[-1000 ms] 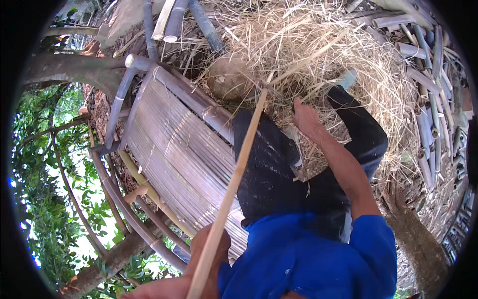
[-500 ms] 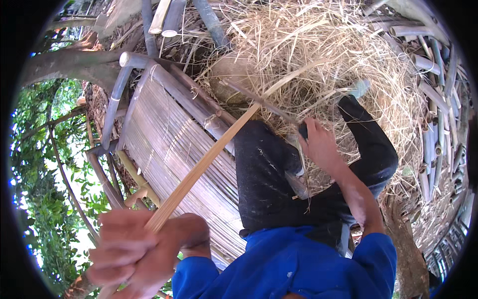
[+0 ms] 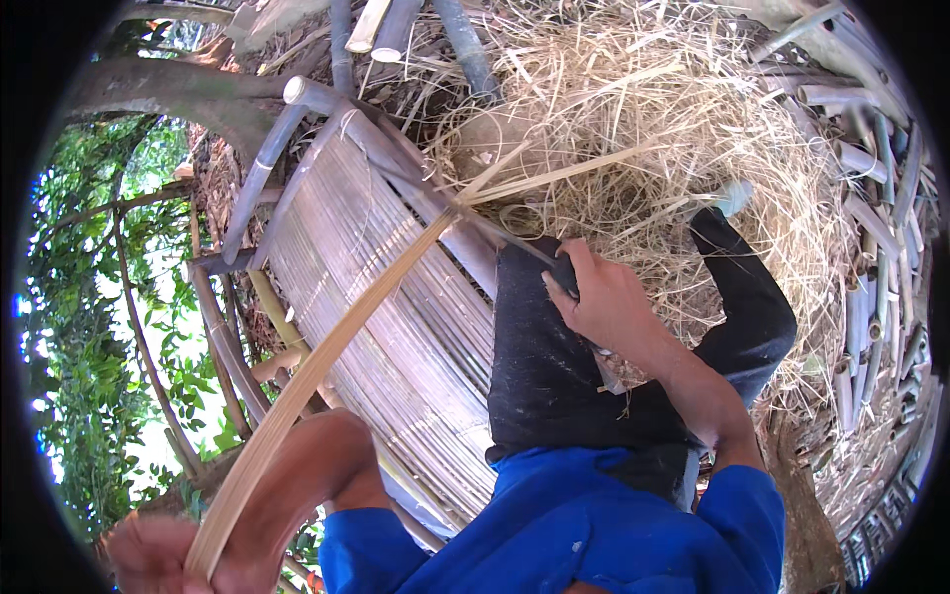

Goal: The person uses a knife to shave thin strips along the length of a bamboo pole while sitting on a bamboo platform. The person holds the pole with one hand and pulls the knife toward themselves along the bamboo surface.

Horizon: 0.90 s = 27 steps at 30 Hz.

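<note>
A long pale bamboo strip (image 3: 332,348) runs diagonally from the lower left up to the middle. My left hand (image 3: 158,556), partly blurred and near the lower rim, is closed round its near end. My right hand (image 3: 616,309) grips the dark handle of a knife (image 3: 517,242) above my left thigh. The thin blade points up and left and meets the strip near its far end. Beyond the blade the strip parts into two spread tongues, one short and one longer, over the shavings.
A slatted bamboo bench (image 3: 381,297) lies left of my legs. Curly bamboo shavings (image 3: 633,109) heap up ahead, around a rounded stone (image 3: 490,144). Bamboo poles (image 3: 871,257) are stacked at the right. A thick branch (image 3: 168,89) crosses the upper left, above green leaves.
My left hand has drawn the strip down and left. My right hand has moved left and slightly down with the knife. The strip's far end now shows two parted pieces.
</note>
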Each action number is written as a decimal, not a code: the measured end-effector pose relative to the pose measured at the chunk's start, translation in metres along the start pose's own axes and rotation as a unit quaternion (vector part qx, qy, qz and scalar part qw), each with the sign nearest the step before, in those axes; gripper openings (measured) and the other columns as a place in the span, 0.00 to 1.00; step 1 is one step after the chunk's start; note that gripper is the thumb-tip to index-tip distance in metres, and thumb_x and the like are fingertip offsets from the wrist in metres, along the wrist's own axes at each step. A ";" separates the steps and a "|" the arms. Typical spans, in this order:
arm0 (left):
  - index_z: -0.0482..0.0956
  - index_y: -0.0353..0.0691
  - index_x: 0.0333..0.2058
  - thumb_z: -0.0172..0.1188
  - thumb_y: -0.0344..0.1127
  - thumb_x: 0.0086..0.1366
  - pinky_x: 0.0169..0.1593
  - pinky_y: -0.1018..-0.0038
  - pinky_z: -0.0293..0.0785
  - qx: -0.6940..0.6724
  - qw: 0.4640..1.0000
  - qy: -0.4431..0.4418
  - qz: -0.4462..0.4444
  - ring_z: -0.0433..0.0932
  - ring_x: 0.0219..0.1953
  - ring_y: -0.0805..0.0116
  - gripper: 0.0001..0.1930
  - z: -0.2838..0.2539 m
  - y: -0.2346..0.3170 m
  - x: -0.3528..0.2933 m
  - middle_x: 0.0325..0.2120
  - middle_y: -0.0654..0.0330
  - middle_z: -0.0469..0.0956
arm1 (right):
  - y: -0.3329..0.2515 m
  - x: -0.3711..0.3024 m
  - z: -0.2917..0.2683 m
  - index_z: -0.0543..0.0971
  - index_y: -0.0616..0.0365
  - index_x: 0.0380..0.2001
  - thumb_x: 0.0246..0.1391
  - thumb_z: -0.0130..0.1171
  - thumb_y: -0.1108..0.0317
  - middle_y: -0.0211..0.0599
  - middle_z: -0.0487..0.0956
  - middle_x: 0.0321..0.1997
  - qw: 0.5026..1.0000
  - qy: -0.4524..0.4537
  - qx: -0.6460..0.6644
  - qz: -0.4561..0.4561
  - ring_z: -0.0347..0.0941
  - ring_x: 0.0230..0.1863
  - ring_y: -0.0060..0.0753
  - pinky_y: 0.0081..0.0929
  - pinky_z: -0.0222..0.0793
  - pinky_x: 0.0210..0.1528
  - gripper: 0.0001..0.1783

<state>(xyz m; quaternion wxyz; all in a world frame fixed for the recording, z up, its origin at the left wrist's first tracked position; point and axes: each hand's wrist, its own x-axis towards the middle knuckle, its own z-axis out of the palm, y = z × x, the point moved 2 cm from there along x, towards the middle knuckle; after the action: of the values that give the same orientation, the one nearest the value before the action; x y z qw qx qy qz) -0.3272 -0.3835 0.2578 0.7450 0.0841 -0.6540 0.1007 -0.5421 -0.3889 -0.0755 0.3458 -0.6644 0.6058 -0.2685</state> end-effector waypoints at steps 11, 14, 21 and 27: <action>0.62 0.51 0.14 0.42 0.61 0.73 0.40 0.65 0.65 0.015 0.986 0.128 -0.103 0.55 0.13 0.75 0.30 0.012 -0.028 -0.096 0.06 0.68 0.52 | -0.057 0.016 -0.020 0.71 0.61 0.48 0.57 0.66 0.58 0.52 0.80 0.32 0.989 -0.033 0.076 -0.124 0.81 0.31 0.49 0.43 0.76 0.30 0.24; 0.62 0.51 0.14 0.40 0.59 0.74 0.44 0.62 0.66 0.047 0.986 0.139 -0.076 0.55 0.12 0.74 0.30 0.020 -0.032 -0.100 0.06 0.68 0.51 | -0.057 0.015 -0.010 0.71 0.62 0.48 0.55 0.67 0.57 0.52 0.80 0.38 0.967 -0.010 0.065 -0.247 0.82 0.34 0.48 0.43 0.77 0.30 0.26; 0.61 0.51 0.15 0.43 0.54 0.73 0.44 0.61 0.63 0.051 0.990 0.093 -0.093 0.56 0.13 0.74 0.26 0.020 -0.036 -0.098 0.08 0.71 0.51 | -0.022 0.048 0.017 0.71 0.61 0.42 0.57 0.63 0.58 0.50 0.79 0.25 0.998 -0.048 -0.032 -0.009 0.80 0.27 0.55 0.47 0.77 0.30 0.20; 0.64 0.50 0.20 0.48 0.46 0.73 0.31 0.75 0.67 0.062 0.993 0.088 -0.042 0.62 0.15 0.79 0.19 0.030 -0.034 -0.105 0.12 0.74 0.58 | 0.003 0.071 0.028 0.70 0.64 0.46 0.55 0.63 0.61 0.51 0.79 0.25 0.992 -0.041 -0.061 -0.102 0.80 0.28 0.53 0.46 0.78 0.32 0.22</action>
<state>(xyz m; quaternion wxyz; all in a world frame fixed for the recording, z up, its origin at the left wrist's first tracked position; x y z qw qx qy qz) -0.3602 -0.4279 0.1574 0.7968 0.1483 -0.5740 0.1168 -0.5132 -0.4557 -0.0995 0.3003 -0.7528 0.5354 -0.2376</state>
